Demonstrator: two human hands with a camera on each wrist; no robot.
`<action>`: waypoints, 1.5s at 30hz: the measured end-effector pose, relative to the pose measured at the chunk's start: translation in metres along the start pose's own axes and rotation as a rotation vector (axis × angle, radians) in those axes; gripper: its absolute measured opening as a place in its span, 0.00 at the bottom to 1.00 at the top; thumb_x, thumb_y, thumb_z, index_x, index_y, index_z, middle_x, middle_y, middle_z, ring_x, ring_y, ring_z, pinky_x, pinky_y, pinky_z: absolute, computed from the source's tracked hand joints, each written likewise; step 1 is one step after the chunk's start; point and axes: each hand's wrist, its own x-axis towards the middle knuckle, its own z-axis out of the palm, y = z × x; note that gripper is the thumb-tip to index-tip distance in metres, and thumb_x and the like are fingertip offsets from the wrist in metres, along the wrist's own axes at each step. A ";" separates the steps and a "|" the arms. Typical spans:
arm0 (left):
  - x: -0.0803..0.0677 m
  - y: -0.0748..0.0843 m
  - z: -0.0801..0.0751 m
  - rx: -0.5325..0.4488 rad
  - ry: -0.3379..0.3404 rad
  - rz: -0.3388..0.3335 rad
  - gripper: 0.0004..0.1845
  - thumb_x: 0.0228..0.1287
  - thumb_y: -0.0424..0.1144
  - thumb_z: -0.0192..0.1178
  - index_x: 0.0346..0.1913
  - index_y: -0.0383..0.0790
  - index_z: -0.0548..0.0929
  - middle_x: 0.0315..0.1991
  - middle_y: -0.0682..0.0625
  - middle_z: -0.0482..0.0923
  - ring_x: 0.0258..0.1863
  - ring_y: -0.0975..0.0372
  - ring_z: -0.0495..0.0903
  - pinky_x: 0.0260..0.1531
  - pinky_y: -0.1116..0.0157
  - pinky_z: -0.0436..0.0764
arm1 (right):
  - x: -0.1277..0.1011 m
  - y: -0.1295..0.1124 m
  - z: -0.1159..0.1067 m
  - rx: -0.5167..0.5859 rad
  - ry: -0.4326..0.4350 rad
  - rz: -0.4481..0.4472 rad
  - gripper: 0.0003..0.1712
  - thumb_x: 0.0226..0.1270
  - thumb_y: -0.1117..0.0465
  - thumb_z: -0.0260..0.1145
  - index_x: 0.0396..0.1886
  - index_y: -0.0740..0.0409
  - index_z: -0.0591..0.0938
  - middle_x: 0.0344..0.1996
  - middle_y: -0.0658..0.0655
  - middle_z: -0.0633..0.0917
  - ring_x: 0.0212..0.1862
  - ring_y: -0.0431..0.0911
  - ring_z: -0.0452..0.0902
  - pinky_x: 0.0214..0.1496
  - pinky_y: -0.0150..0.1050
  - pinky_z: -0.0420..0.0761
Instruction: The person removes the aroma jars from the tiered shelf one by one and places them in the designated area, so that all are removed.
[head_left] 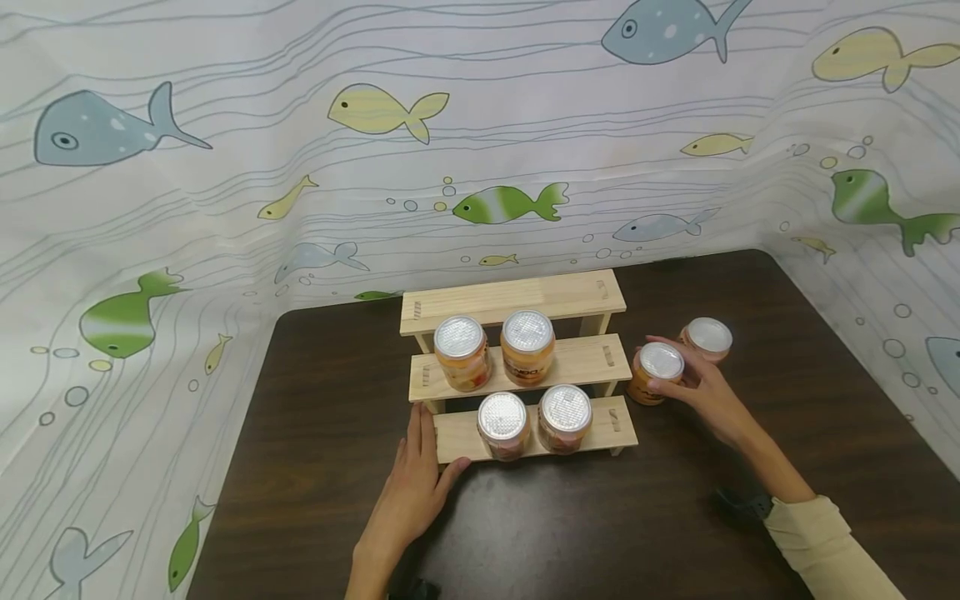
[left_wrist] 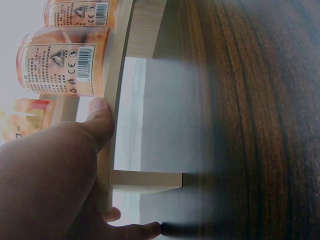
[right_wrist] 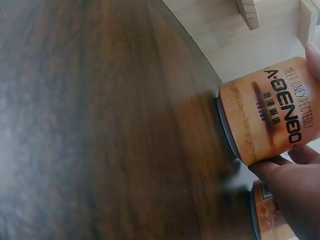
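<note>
A three-step wooden rack stands on the dark table. My left hand rests at the left end of its lowest step, fingers straight along the side and thumb against the front edge. Between thumb and fingers, my right hand grips an orange can with a silver lid, upright just right of the rack. Its label reads "A-BENBO" in the right wrist view. A second loose can stands behind that hand, partly covered by it.
Two cans stand on the middle step, and two more on the lowest step. The top step holds nothing. A fish-printed cloth rises behind the table and along both sides.
</note>
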 end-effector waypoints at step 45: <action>-0.001 -0.001 0.002 0.000 0.020 0.007 0.51 0.83 0.51 0.63 0.85 0.19 0.47 0.86 0.22 0.45 0.81 0.30 0.62 0.73 0.28 0.68 | 0.041 -0.115 0.066 0.163 -0.473 -0.165 0.47 0.81 0.69 0.66 0.91 0.51 0.57 0.88 0.62 0.60 0.87 0.62 0.56 0.81 0.31 0.68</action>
